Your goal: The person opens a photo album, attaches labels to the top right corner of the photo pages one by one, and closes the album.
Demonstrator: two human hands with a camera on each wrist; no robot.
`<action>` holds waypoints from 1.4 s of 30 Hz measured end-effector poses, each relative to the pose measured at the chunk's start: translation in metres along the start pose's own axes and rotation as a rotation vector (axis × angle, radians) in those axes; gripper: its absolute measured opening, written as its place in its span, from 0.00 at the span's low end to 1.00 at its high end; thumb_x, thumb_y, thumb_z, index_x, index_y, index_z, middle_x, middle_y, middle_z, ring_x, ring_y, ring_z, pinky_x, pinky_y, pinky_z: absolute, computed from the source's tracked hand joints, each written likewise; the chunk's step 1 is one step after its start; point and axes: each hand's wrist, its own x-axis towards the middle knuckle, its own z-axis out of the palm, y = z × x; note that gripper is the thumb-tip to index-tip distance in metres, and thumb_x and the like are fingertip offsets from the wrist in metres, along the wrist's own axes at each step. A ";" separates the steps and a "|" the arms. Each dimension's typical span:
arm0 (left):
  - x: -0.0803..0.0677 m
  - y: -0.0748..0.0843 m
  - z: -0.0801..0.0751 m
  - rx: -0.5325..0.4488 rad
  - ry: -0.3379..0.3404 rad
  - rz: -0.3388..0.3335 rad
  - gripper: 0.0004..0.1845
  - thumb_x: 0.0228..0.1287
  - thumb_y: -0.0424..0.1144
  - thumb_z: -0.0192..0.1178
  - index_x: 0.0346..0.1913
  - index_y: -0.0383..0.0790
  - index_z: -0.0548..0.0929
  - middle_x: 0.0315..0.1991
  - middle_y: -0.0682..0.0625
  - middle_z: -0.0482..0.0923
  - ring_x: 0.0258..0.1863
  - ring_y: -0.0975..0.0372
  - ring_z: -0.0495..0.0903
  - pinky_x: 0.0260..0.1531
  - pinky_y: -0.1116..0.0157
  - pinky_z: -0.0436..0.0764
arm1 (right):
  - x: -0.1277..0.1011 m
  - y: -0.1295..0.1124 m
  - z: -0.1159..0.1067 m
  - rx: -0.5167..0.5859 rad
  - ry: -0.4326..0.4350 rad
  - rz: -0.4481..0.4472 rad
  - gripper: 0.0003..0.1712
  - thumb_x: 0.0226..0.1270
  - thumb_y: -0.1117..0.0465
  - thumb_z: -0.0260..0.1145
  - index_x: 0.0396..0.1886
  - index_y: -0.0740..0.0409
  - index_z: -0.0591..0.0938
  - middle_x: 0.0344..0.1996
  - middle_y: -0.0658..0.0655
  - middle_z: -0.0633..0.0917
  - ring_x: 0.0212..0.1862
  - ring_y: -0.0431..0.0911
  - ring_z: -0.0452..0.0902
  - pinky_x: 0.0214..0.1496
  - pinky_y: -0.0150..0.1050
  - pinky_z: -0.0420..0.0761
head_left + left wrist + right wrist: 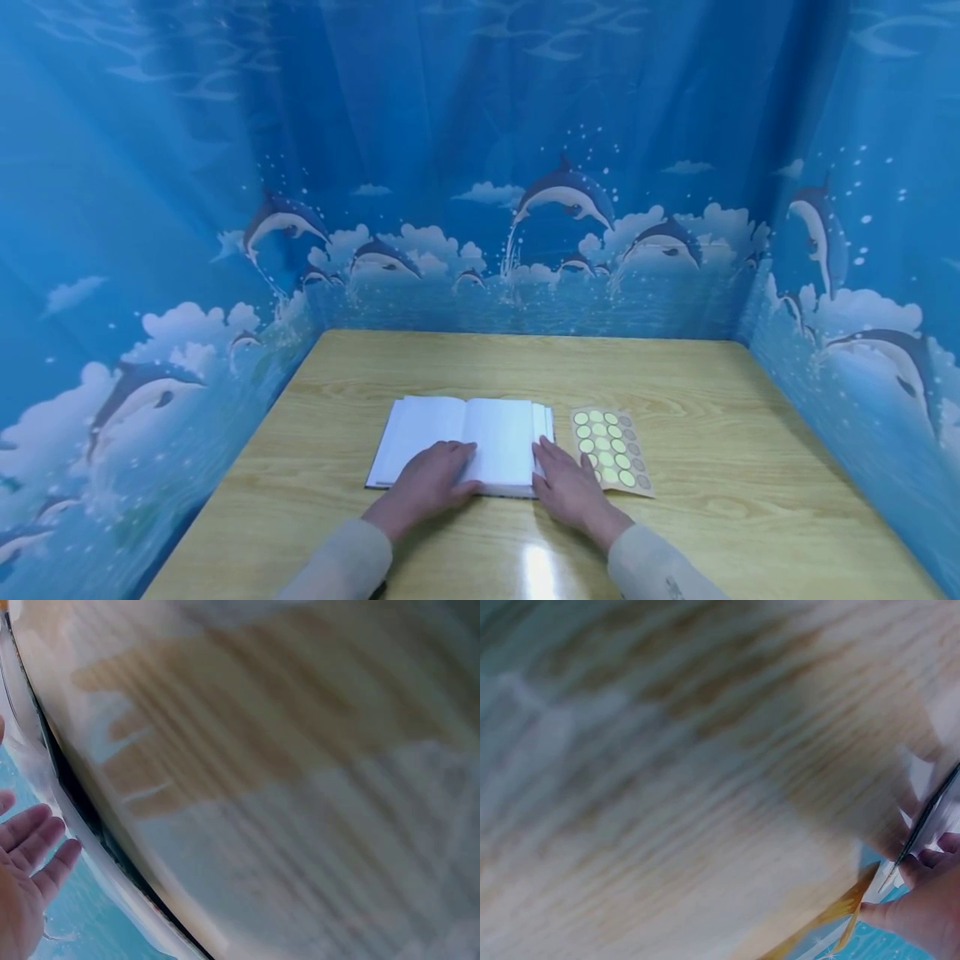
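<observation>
An open book (498, 437) with blank white pages lies on the table in the head view, its dark cover edge showing at the left. My left hand (432, 479) rests on the lower part of the book, fingers extended across the left page toward the middle. At the book's right edge, my right hand (570, 487) touches the pages, which fan slightly there. That hand also overlaps a brown sheet of round yellow-green stickers (604, 442) just right of the book. From below, the left wrist view shows the left hand (30, 877); the right wrist view shows the right hand (922, 900).
The light wood-grain table (337, 417) carries the book and sticker sheet near its middle. A blue curtain (420, 167) printed with dolphins and clouds encloses the table at the back and both sides. A bright light reflection lies on the tabletop between the forearms.
</observation>
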 end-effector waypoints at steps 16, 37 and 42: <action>-0.016 -0.009 -0.006 0.049 0.307 0.103 0.36 0.57 0.40 0.67 0.68 0.32 0.69 0.38 0.46 0.83 0.33 0.58 0.82 0.33 0.62 0.84 | 0.000 -0.003 -0.002 -0.003 -0.023 0.008 0.34 0.77 0.48 0.53 0.75 0.61 0.63 0.76 0.61 0.60 0.75 0.57 0.54 0.71 0.71 0.43; -0.039 -0.042 -0.036 -0.694 0.268 -0.727 0.31 0.59 0.21 0.55 0.68 0.24 0.66 0.57 0.23 0.72 0.52 0.40 0.79 0.48 0.51 0.83 | 0.000 -0.001 -0.002 -0.045 -0.025 0.006 0.35 0.77 0.46 0.52 0.75 0.60 0.62 0.76 0.60 0.60 0.75 0.56 0.54 0.72 0.70 0.42; -0.044 -0.048 -0.037 -0.584 0.193 -0.770 0.34 0.53 0.22 0.60 0.66 0.22 0.67 0.50 0.28 0.77 0.52 0.40 0.78 0.53 0.47 0.78 | 0.000 -0.003 -0.003 -0.049 -0.027 0.001 0.35 0.77 0.46 0.52 0.75 0.60 0.63 0.76 0.60 0.60 0.75 0.56 0.54 0.72 0.70 0.42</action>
